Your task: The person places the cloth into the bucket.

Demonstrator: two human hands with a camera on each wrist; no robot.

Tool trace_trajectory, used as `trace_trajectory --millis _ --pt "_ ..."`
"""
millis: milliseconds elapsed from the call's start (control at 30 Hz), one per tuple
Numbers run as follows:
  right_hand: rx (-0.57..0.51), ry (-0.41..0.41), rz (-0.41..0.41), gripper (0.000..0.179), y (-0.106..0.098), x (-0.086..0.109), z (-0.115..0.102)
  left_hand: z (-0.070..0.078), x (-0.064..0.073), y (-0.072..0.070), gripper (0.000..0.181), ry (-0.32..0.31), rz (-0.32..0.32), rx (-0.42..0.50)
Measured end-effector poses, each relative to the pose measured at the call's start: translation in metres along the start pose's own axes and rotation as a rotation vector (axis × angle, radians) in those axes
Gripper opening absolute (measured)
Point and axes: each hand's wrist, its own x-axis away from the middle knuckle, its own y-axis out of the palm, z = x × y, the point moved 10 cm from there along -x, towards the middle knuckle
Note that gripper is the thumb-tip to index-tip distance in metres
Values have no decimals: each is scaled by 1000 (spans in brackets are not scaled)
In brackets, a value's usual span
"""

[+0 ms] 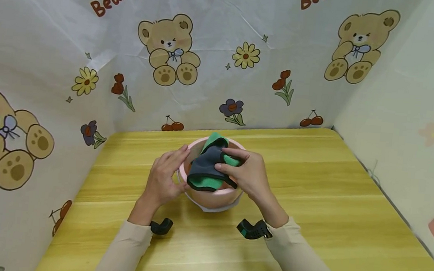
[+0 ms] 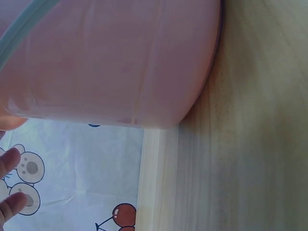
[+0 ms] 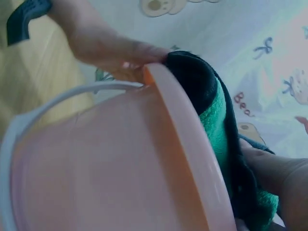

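Right hand (image 1: pixel 250 173): thumb and fingers pinch the cloth (image 1: pixel 208 163) at its right side. The cloth is dark grey on 1 face and green on the other, with black edging; it is bent so that 2 colours show. It is located at the mouth of the pink bucket (image 1: pixel 214 201), spread across the opening and rising above the rim. How far it reaches inside cannot be told.

Left hand (image 1: pixel 164 176): extended fingers rest at the left side of the rim, with the thumb apart from them, toward the front. In the right wrist view, 1 digit of this hand lies close by the cloth's dark edge; contact there cannot be confirmed.

The bucket stands upright on the table (image 1: pixel 313 197). Its pale grey handle (image 3: pixel 72 93) hangs down against the front of the wall. The table has a yellow wood-grain surface.

Each forearm wears a beige sleeve (image 1: pixel 303 261), with 1 black wrist device (image 1: pixel 252 229) at each wrist. Behind the table hangs a white backdrop (image 1: pixel 214 4) printed with bears, flowers, cherries and the word "Bear".
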Motion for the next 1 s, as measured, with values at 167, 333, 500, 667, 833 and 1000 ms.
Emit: trace_trajectory --millis 167,333,500,667,833,1000 --pt "187 -31 -61 44 15 -14 -7 -2 1 4 103 -14 -25 -1" --pt "319 35 -154 43 33 -27 2 -5 3 7 102 -23 -38 -6" --pt "389 90 -275 40 51 -35 14 -5 4 9 102 -21 -45 -9" --pt "398 96 -343 39 59 -37 21 -4 3 9 102 -12 -45 -10" --pt "376 103 -410 41 65 -37 23 -4 1 8 104 -10 -32 -10" --pt "529 100 -505 39 81 -39 24 -6 1 3 105 -15 -20 -26"
